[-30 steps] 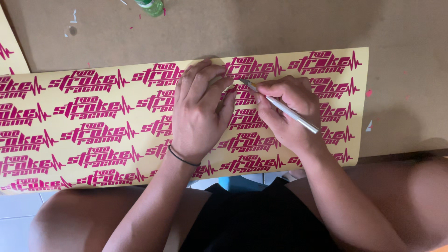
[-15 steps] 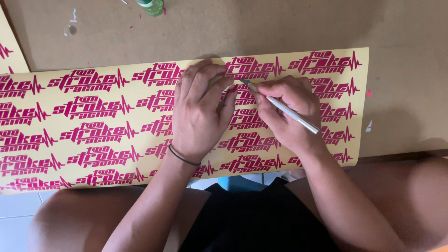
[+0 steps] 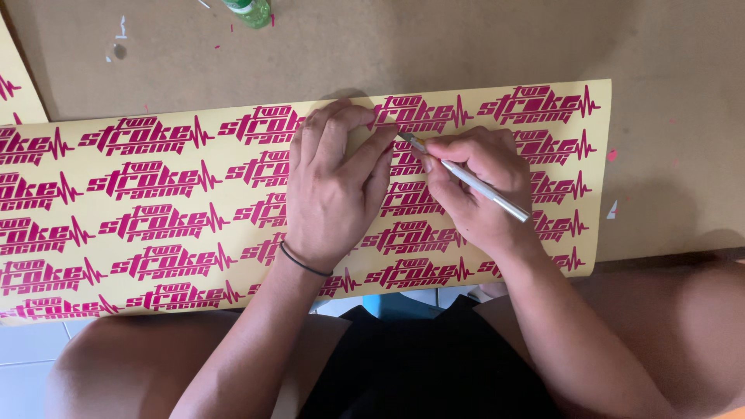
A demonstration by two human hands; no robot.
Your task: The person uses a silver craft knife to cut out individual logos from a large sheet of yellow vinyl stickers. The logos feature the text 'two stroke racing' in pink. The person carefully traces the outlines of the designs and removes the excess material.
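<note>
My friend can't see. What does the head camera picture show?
A right hand holds a thin silver craft knife to a yellow sheet of magenta stickers, while the left hand presses the sheet flat. The sheet lies on a brown board, over the person's lap.

A green bottle point(image 3: 250, 11) is standing at the brown counter point(image 3: 434, 46)'s far edge. Another yellow sheet point(image 3: 14, 85) is lying at its left edge, with small pink scraps point(image 3: 611, 155) lying near the right edge.

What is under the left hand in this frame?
The left hand lies flat on the yellow sticker sheet, pressing it onto the brown board. The magenta decals directly beneath the palm are covered and cannot be seen.
</note>
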